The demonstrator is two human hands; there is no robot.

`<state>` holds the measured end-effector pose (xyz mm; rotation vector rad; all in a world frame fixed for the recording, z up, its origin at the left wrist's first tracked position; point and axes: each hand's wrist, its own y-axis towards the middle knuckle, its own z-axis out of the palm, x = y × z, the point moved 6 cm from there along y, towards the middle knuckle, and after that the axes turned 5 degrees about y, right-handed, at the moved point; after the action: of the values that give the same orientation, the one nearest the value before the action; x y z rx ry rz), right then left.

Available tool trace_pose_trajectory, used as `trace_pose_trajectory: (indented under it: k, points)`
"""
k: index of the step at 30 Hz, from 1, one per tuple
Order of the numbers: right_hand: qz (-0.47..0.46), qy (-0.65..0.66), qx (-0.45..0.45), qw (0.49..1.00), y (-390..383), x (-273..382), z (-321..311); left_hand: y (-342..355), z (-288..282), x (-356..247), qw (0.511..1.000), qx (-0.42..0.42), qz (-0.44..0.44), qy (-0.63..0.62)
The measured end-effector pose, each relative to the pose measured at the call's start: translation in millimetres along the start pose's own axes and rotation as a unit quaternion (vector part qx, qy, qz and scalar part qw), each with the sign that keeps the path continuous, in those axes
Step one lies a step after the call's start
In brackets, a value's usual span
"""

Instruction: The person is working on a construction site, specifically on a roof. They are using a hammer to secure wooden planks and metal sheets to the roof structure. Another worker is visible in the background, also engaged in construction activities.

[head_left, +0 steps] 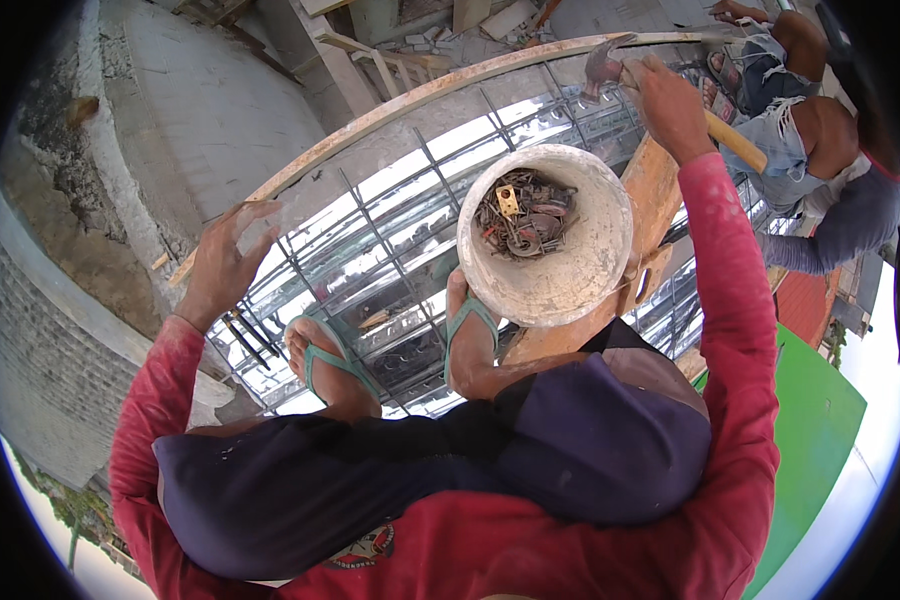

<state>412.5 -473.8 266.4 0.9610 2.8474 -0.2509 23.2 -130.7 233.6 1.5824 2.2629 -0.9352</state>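
Note:
My right hand [666, 100] is closed on a claw hammer [740, 140] with a yellow wooden handle, its head raised at the top beside the long board. My left hand [228, 258] has its fingers apart at the long thin wooden board [360, 124]; whether it touches the board is unclear. A white, stained bucket [570, 280] holds rusty nails and small metal bits [520, 220], with a small yellow piece on top. Beneath lies a rebar grid [410, 250] over shiny sheeting. My sandaled feet [330, 365] rest there, left of and below the bucket.
At the right, another person [810, 175] in torn jeans and sandals crouches close by. An orange plank [645, 180] runs beside the bucket. Concrete surfaces [210, 110] and wood scraps [390, 70] lie beyond the board. A green panel [805, 420] is at the lower right.

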Motion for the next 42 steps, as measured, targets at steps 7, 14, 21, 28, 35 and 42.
trace_pose_trajectory:
  k: [7,14,21,28,35,42]
  points:
    - [-0.091,0.383,0.025,0.919,-44,151,-130,50,-14,-152,0.856,0.117,0.067,-0.499]
    - [-0.036,0.608,0.186,0.771,-71,171,-50,17,-15,-128,0.891,0.109,-0.028,-0.441]
    - [-0.24,0.165,-0.039,0.956,-104,196,86,-25,-24,-35,0.933,0.093,-0.107,-0.33]
    - [-0.201,0.09,-0.022,0.975,-97,212,94,-73,10,17,0.925,0.073,-0.207,-0.311]
    - [-0.168,0.079,0.018,0.982,-97,213,93,-98,60,28,0.894,0.145,-0.223,-0.361]
    - [-0.131,0.219,-0.036,0.966,-109,197,77,-92,69,24,0.915,0.164,-0.175,-0.324]
